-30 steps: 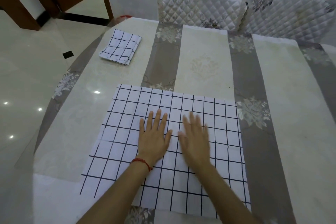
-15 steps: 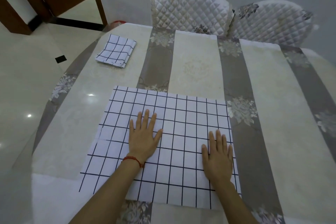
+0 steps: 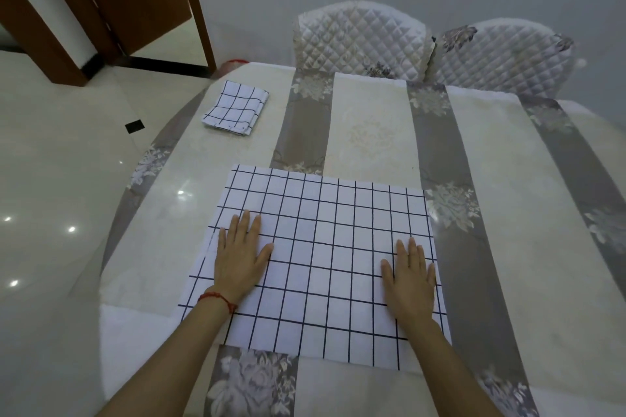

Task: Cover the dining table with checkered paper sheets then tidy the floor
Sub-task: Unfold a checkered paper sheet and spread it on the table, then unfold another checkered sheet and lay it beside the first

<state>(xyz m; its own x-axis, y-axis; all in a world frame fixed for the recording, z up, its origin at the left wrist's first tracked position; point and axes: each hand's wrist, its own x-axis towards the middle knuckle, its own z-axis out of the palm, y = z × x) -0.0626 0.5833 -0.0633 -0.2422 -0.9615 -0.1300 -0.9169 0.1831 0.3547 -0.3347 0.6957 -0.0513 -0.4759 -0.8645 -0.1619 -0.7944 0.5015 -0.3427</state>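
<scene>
A white checkered paper sheet lies spread flat on the near part of the dining table, which wears a cream and grey striped floral cloth. My left hand, a red string at its wrist, presses flat on the sheet's left side with straight fingers. My right hand presses flat near the sheet's right edge. A folded stack of checkered sheets rests at the table's far left corner, apart from both hands.
Two chairs with quilted white covers stand at the table's far side against the wall. Glossy pale floor tiles lie to the left, with a brown door frame beyond.
Both hands slid outward across the sheet: the right from the middle to the right edge, the left toward the left side. The view also tilted up a little.
</scene>
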